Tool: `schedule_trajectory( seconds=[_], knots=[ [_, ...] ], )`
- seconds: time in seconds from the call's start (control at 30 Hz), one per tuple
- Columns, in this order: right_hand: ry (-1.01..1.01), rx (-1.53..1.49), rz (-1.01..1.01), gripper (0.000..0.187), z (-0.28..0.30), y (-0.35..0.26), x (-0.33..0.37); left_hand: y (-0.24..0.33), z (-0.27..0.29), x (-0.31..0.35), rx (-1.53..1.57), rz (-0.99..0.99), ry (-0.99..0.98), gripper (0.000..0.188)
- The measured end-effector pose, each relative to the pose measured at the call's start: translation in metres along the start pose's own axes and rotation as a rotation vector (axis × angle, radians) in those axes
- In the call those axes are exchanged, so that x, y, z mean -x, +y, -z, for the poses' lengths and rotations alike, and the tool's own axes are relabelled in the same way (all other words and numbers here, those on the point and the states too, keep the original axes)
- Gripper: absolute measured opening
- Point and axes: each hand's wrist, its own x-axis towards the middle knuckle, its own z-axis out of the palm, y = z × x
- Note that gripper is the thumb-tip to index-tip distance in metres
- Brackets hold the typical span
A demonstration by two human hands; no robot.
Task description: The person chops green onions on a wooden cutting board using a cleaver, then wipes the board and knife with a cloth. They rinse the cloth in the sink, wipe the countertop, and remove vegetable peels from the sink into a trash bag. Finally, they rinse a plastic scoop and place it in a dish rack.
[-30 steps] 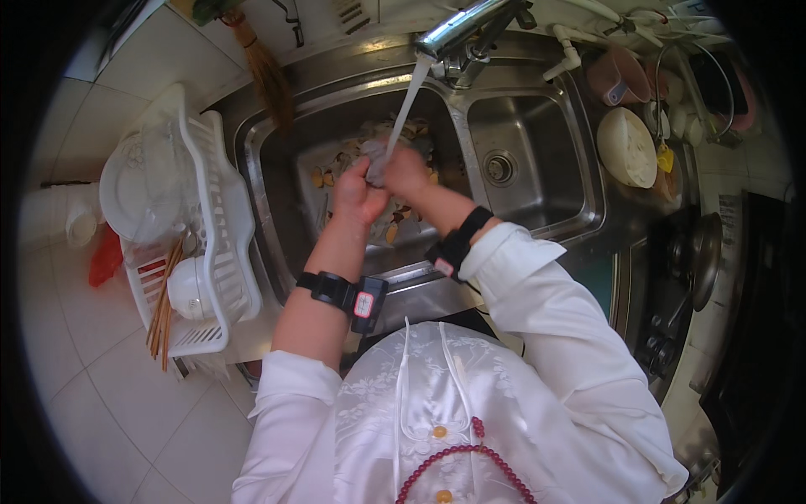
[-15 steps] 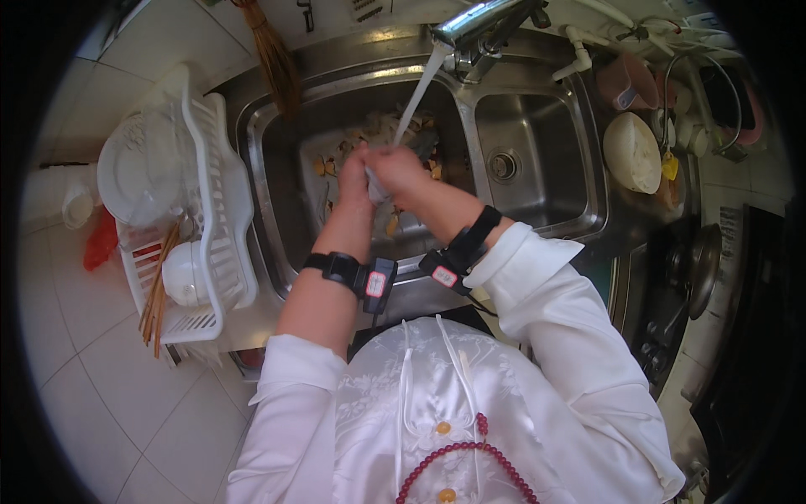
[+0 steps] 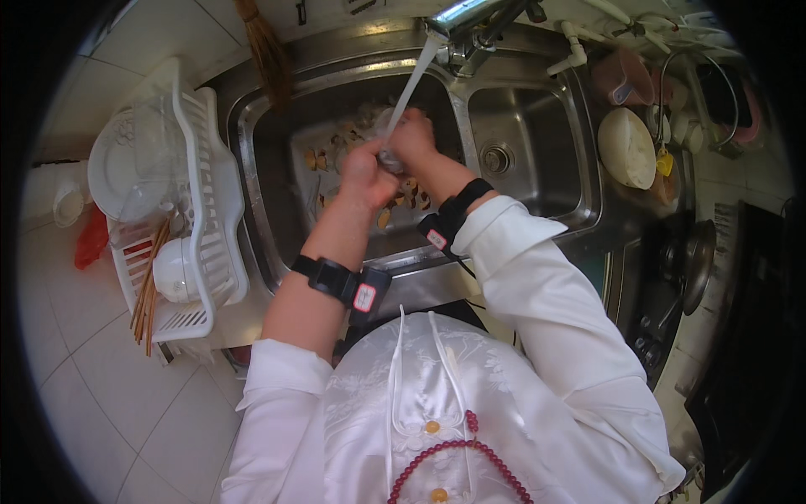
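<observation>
Under the running tap water [image 3: 411,84], my two hands meet over the large sink basin [image 3: 281,139]. My left hand [image 3: 366,174] is closed, its fingers curled against a pale, wet thing [image 3: 389,158] that shows between the hands. My right hand [image 3: 412,136] is closed round the far side of that same thing. Fingers and water cover most of it, so I cannot tell its kind. Beneath and around my hands, brownish and yellowish peel-like scraps [image 3: 315,160] lie on the basin floor.
The tap [image 3: 462,29] reaches over the basin from behind. A white dish rack [image 3: 206,202] with plates, a bowl and chopsticks stands at the left. A straw brush [image 3: 264,50] hangs at the back. On the right are a smaller basin [image 3: 537,160] and a cream bowl [image 3: 625,147].
Both hands stay at the water stream. The right hand has moved slightly farther away and the hands have turned, showing more of the pale thing between them.
</observation>
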Motion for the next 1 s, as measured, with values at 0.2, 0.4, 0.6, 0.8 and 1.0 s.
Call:
schedule_trajectory(
  seconds=[0.2,0.4,0.6,0.8,1.0],
  knots=[
    [-0.261,-0.157,0.006,0.028,-0.025,0.017,0.016,0.007,-0.004,0.006,-0.024,-0.016,-0.173,0.027],
    [-0.27,-0.453,-0.213,0.022,-0.007,0.004,0.005,0.001,-0.011,0.005,0.012,0.09,-0.071,0.025],
    [-0.221,-0.019,0.151,0.032,-0.014,0.007,0.028,0.012,-0.005,0.005,0.012,-0.022,0.027,0.027],
    [-0.16,0.245,0.263,0.027,-0.005,0.041,-0.024,0.0,-0.012,-0.002,-0.027,0.087,-0.054,0.028],
    [-0.565,-0.376,-0.174,0.026,0.029,0.029,-0.023,-0.001,0.008,-0.02,-0.295,-0.107,0.126,0.02]
  ],
)
